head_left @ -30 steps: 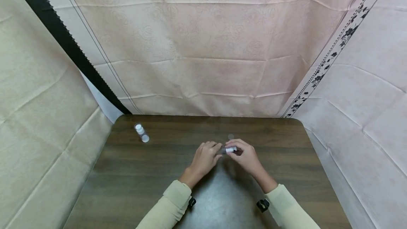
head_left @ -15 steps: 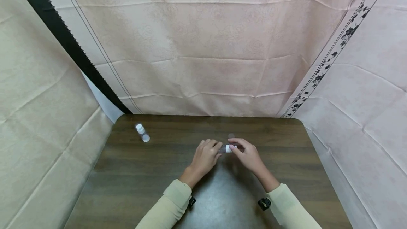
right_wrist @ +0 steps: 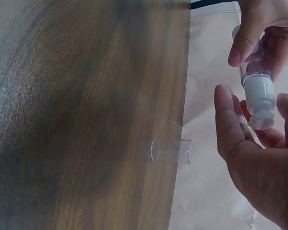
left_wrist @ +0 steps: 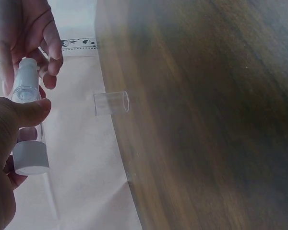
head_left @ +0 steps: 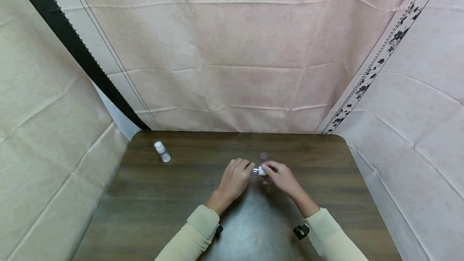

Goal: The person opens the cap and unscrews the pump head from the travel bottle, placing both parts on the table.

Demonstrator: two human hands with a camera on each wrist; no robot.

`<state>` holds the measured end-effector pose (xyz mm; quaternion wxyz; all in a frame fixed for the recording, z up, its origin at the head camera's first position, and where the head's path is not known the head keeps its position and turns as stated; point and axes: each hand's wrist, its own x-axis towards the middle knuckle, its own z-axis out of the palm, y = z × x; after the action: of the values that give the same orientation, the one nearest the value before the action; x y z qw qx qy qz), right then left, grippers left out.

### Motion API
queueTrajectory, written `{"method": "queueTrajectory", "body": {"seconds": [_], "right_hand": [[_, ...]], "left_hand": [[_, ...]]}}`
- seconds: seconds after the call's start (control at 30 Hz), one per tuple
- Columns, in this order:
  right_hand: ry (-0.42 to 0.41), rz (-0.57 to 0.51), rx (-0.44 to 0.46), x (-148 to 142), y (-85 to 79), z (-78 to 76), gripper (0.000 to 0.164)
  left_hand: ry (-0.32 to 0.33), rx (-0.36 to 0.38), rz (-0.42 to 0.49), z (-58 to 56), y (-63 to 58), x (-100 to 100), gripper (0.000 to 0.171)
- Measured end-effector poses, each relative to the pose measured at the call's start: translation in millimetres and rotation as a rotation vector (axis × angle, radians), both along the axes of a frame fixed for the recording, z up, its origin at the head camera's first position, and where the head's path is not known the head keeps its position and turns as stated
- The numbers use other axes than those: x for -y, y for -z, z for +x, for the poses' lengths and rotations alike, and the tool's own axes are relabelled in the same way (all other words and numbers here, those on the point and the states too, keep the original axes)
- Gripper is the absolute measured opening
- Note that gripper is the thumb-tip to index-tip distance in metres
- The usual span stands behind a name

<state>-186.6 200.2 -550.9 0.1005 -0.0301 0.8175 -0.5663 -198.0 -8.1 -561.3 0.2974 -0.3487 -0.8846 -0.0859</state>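
Observation:
My left hand grips a small clear pump bottle with a white base. Its thumb lies across the clear body in the left wrist view. The bottle's white pump and collar point toward my right hand. Right thumb and fingers curl loosely round this white end, with a gap beside the index finger in the right wrist view. A clear cylindrical cap stands on the table beyond the hands; the head view shows it faintly.
A second small clear bottle with white ends is at the table's far left. The brown wooden table ends at a pale cloth behind, with more cloth hanging on both sides.
My right fingers have shifted round the white end, spreading and closing in again slightly lower. The left hand keeps its grip almost in place. More of the clear cap shows now.

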Motion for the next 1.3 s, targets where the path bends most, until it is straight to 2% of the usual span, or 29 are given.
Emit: {"method": "queueTrajectory", "body": {"seconds": [0.1,0.27,0.4,0.6,0.93,1.3], "right_hand": [[-0.011,-0.01,0.019,-0.5,-1.1,0.8,0.028],[-0.024,-0.038,0.024,-0.7,-2.2,1.2,0.023],[-0.028,-0.026,0.013,-0.2,-3.8,1.8,0.022],[-0.02,0.013,-0.045,-1.1,-3.9,2.1,0.024],[-0.007,0.058,-0.065,2.9,-4.6,3.6,0.02],[0.005,0.046,-0.179,5.4,3.3,3.7,0.025]], "left_hand": [[0.004,-0.021,-0.006,0.1,0.1,-0.6,0.019],[0.004,-0.016,-0.014,1.4,-1.1,-0.7,0.019],[-0.01,0.016,-0.027,1.9,-0.9,-0.6,0.02],[-0.009,0.057,0.001,3.0,-0.7,-0.7,0.024],[-0.017,0.13,0.015,6.3,-0.6,0.8,0.031],[-0.015,0.214,0.087,6.7,-3.0,1.2,0.034]]}}
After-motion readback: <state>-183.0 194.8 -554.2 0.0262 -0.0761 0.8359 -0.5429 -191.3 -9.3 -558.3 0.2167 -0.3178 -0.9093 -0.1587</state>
